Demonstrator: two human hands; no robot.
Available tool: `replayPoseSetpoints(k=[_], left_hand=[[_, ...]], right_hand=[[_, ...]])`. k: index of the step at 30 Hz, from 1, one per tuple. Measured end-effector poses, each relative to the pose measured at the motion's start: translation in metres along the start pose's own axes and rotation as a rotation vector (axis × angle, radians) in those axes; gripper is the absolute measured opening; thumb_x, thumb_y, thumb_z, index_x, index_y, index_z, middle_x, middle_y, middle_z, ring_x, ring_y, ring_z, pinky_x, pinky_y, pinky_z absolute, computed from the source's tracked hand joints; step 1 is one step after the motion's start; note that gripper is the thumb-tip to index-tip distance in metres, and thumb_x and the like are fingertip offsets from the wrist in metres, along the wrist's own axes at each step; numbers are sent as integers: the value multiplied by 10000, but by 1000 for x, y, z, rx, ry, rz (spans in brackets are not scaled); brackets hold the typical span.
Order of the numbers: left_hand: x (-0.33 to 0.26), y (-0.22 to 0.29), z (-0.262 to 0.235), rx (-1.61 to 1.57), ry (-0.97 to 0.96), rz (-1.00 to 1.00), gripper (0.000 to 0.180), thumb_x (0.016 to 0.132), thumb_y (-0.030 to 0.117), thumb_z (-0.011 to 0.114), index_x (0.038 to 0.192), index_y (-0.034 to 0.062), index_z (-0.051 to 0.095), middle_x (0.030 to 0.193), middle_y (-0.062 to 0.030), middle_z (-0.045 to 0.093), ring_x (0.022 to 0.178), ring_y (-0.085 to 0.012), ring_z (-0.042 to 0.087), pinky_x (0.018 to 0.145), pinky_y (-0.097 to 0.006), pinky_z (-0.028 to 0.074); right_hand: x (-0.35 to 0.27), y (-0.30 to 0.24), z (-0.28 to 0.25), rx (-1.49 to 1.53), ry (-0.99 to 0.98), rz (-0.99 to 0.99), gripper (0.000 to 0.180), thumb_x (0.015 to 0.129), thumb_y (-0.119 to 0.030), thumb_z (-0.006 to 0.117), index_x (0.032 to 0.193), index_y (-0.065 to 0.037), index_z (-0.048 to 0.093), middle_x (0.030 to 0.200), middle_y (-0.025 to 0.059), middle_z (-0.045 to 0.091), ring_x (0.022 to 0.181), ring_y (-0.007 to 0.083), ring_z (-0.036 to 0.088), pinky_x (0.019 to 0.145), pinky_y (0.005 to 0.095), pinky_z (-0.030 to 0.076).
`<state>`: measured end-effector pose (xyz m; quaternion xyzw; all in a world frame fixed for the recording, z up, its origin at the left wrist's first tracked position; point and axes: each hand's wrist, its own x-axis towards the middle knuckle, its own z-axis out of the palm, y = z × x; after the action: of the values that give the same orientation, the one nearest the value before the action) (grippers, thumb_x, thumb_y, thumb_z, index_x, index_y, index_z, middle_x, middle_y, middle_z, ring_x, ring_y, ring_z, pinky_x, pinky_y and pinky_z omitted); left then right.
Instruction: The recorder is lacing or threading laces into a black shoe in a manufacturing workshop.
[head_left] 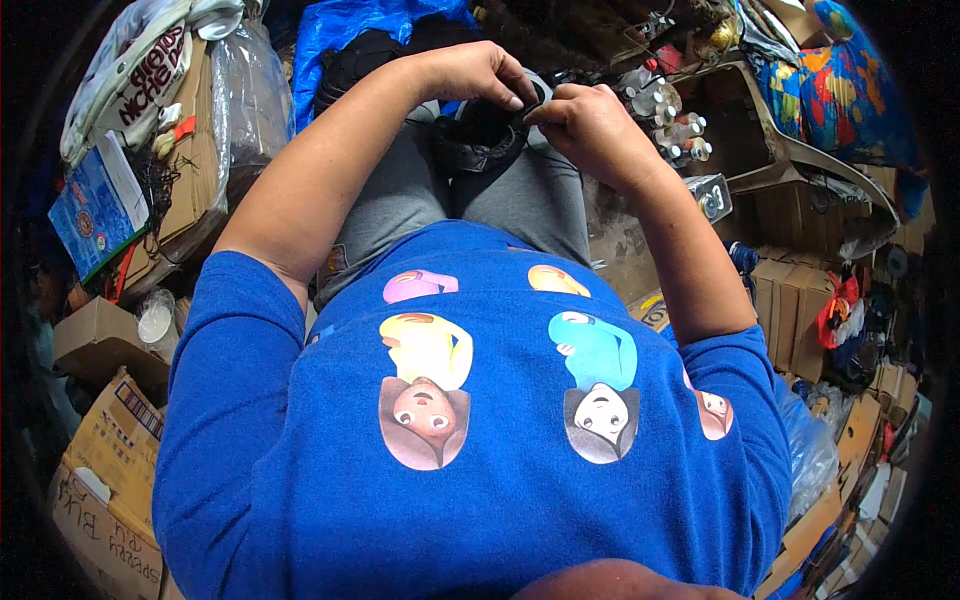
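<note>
Over my lap is a dark, hollow item [485, 150] with a shiny black, creased outer side and a grey edge; it looks like a shoe, but its kind is not certain. My left hand [480, 75] is bent over its far part, thumb and fingers closed on the edge. My right hand [590, 125] comes in from the other side, thumb and forefinger pinched at the same edge, close to the left fingertips. Whatever lies between the fingertips is too small to make out. Grey trousers [530, 200] cover my legs beneath it.
Several clear bottles [665, 110] stand beyond my right hand, near a curved grey plastic casing [790, 150]. A blue plastic bag [330, 35] and black items lie past my left forearm. Cardboard boxes [110, 440] and a clear-wrapped bundle [245, 100] crowd the left; stacked cardboard [790, 310] fills the right.
</note>
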<state>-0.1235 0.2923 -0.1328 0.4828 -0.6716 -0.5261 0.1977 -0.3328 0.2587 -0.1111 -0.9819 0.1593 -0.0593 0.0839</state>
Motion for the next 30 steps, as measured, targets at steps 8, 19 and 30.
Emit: replayPoseSetpoints(k=[8, 19, 30], left_hand=[[6, -14, -1, -2, -56, 92, 391, 741, 44, 655, 1128, 23, 602, 1090, -88, 634, 1020, -166, 573, 960, -301, 392], [8, -24, 1, -6, -28, 126, 382, 738, 8, 631, 1119, 13, 602, 1062, -93, 641, 997, -173, 583, 945, -300, 408], [-14, -42, 32, 416, 531, 105, 411, 714, 180, 729, 1091, 92, 594, 991, -108, 598, 939, -184, 579, 825, -310, 462]], right_hand=[[-3, 32, 14, 610, -137, 237, 221, 769, -52, 634, 972, -116, 695, 772, 28, 537, 816, 133, 532, 732, 274, 430], [6, 54, 27, 927, -295, 265, 213, 785, -75, 638, 993, -69, 682, 924, 26, 611, 937, 133, 544, 869, 269, 406], [-11, 37, 47, 984, -60, 299, 216, 779, -31, 642, 985, -79, 687, 901, 20, 617, 880, 99, 554, 794, 234, 433]])
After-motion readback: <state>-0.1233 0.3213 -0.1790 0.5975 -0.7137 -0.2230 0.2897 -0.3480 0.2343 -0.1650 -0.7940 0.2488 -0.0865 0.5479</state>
